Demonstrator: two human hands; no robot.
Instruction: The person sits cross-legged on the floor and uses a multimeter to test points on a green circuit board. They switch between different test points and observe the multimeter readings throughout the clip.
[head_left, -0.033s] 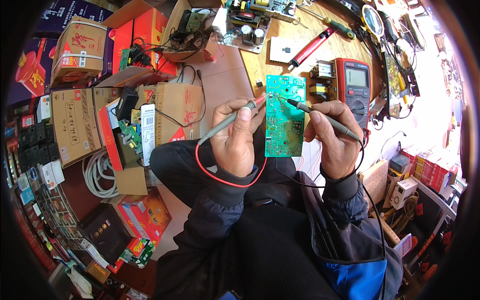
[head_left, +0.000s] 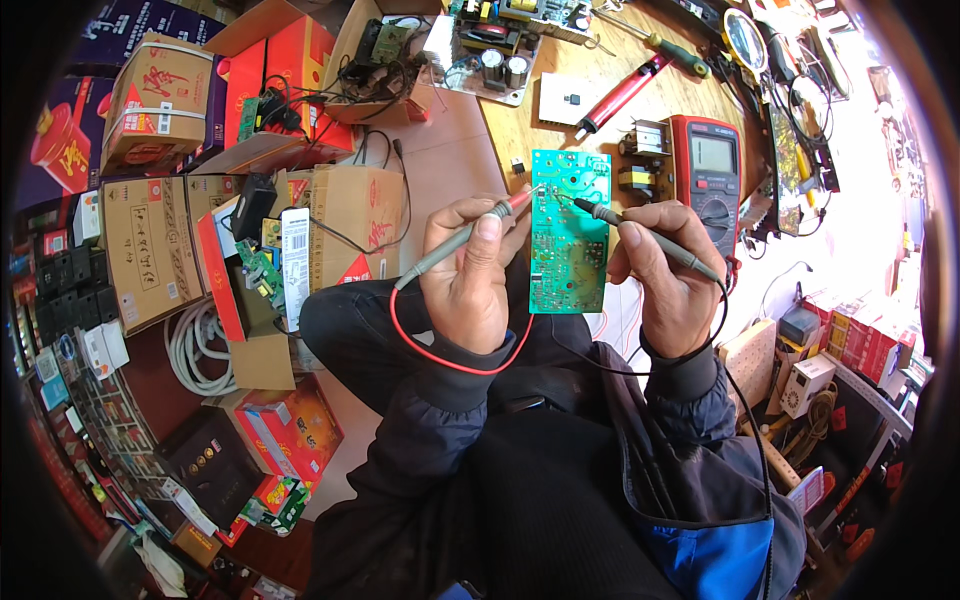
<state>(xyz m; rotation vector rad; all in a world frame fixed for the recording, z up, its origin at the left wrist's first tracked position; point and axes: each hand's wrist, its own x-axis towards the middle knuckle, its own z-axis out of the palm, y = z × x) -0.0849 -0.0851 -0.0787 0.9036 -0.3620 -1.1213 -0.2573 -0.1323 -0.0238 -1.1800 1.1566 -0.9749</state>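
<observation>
A green circuit board [head_left: 572,265] lies between my hands at the table's near edge, its soldered side up. My left hand [head_left: 475,275] is closed round a grey and red test probe [head_left: 437,254], whose tip meets the board's upper left part. From the right, my right hand [head_left: 668,270] pinches a grey and black test probe [head_left: 650,238]. Its tip points at the board's upper middle; whether it touches is too small to tell. A red lead and a black lead trail from the probes. Beyond my right hand sits a red multimeter [head_left: 708,170].
On the wooden table [head_left: 555,60] are a red desoldering pump [head_left: 622,97], a screwdriver [head_left: 680,55], a heatsink with a transformer [head_left: 640,160] and another populated board [head_left: 490,65]. Cartons [head_left: 150,250] with boards and cables crowd the left. A coiled white hose [head_left: 200,350] lies beside them.
</observation>
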